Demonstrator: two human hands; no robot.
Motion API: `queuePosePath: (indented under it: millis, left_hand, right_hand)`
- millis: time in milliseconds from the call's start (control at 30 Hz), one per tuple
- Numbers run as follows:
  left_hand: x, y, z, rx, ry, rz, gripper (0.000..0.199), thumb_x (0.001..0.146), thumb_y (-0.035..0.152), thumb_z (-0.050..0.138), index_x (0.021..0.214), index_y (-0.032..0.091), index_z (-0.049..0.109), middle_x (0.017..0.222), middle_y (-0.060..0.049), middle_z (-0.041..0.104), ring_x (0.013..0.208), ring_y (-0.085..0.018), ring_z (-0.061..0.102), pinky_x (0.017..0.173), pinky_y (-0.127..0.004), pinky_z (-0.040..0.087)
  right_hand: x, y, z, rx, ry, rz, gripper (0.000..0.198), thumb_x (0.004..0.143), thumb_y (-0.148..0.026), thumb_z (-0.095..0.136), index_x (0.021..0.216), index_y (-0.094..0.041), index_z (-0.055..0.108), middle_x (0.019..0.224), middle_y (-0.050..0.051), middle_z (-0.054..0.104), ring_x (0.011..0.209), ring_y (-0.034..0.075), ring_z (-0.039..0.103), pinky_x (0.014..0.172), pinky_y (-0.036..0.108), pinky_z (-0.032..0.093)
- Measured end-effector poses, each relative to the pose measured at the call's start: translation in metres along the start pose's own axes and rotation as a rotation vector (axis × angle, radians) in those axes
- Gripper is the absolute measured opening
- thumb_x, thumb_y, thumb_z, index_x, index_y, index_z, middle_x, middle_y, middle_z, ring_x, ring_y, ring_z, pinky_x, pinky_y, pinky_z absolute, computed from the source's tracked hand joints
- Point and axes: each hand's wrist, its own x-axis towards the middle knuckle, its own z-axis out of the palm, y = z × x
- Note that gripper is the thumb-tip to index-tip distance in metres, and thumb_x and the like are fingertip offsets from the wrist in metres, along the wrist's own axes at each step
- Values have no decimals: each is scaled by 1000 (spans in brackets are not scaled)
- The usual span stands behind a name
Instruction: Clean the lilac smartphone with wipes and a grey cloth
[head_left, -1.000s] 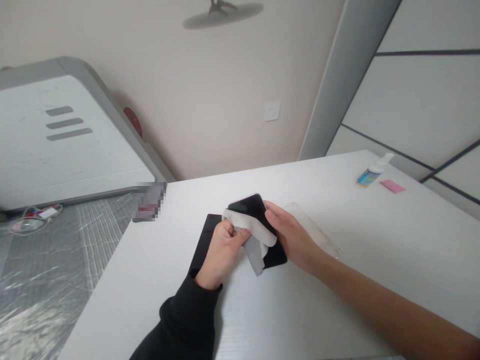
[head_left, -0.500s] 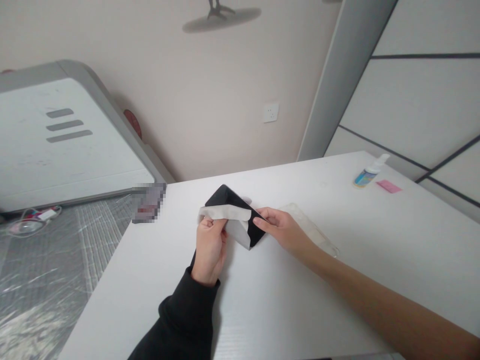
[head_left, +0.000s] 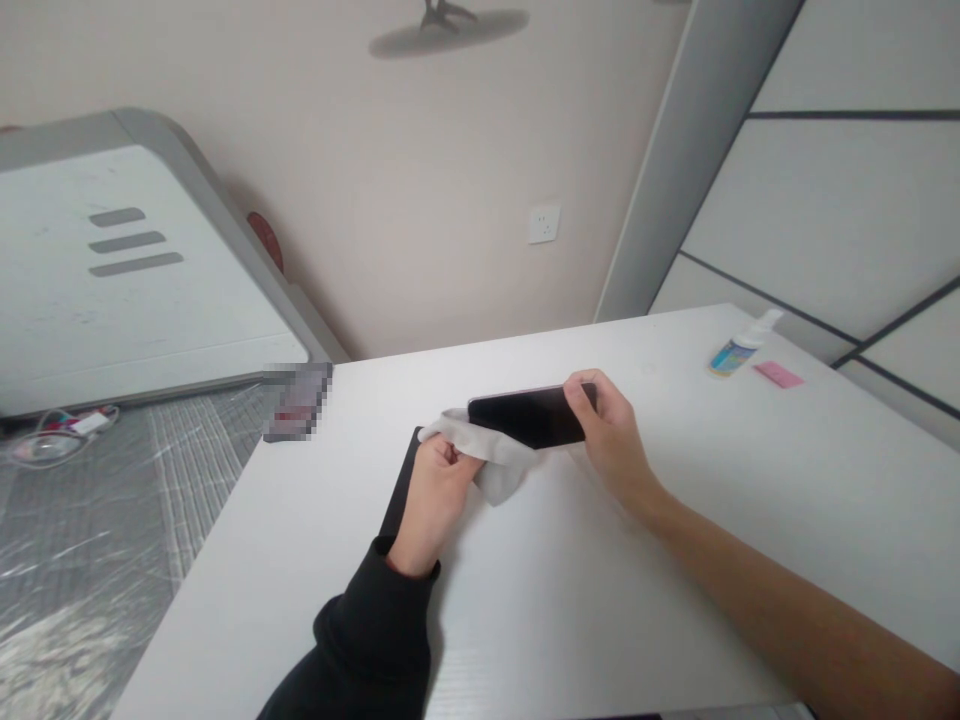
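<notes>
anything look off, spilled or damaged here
Nothing stands out. The right hand holds the phone level, its screen showing no cracks; the left hand grips the cloth against it. The spray bottle lies on its side, no spill visible.

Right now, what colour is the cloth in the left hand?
Light grey-white; the cloth in the left hand shows best in the head view.

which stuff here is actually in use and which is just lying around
In use:
- phone, gripped at one end by the right hand
- white cloth, pinched in the left hand against the phone

Lying about:
- black pad under the left hand
- spray bottle
- pink slip
</notes>
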Motion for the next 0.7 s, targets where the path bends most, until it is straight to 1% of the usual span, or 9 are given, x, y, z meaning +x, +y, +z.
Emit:
queuePosePath:
  millis: [67,200,267,333,400,467,567,700]
  left_hand:
    - [-3,7,2,39,-67,-24,18,75,31,83,72,16,74,74,-3,75,72,-18,66,71,-26,49]
    - [-10,18,7,55,-180,-67,15,78,32,80,80,18,79,78,-4,77,78,-21,69,77,-29,52]
    - [-13,16,9,29,-237,-89,15,78,32,80,86,19,80,78,-4,77,82,-24,71,81,-32,54]
    - [-16,11,10,-62,-283,-117,18,77,29,82,93,21,80,82,-4,78,91,-25,72,88,-35,54]
    - [-18,4,12,-194,-286,-147,21,74,25,84,94,22,80,87,-5,79,100,-26,72,96,-37,52]
    - [-19,0,16,-286,-256,-164,20,71,25,87,90,21,80,89,-5,80,105,-28,71,100,-39,51]
    - [-21,0,21,-335,-242,-172,24,67,34,90,83,20,80,89,-7,80,108,-30,71,100,-42,52]
    - [-24,8,25,-384,-291,-196,29,63,39,93,81,20,81,92,-8,81,109,-32,71,99,-43,54]
  right_hand:
    - [4,-2,-3,-26,-26,-25,27,91,-49,62,82,-24,58,84,1,58,83,21,54,80,35,40]
    - [12,-5,-11,-59,-121,-35,25,86,-46,67,78,-23,61,78,1,61,75,20,55,72,34,41]
    - [14,-8,-14,-68,-190,-53,25,86,-46,68,77,-24,62,75,1,62,71,19,54,68,33,41]
    - [14,-11,-17,-83,-256,-100,24,87,-45,67,77,-24,63,75,0,62,68,18,52,68,33,41]
    - [13,-13,-17,-94,-312,-139,25,89,-45,66,76,-24,62,74,0,61,67,18,51,69,33,41]
    - [10,-13,-16,-91,-344,-135,28,90,-47,64,75,-24,60,74,0,60,67,17,50,68,33,40]
    - [6,-11,-14,-61,-340,-117,29,91,-48,64,77,-24,59,74,0,58,67,17,50,66,32,39]
    - [3,-9,-13,-16,-326,-107,27,92,-45,64,76,-23,59,73,-1,57,69,17,51,66,32,38]
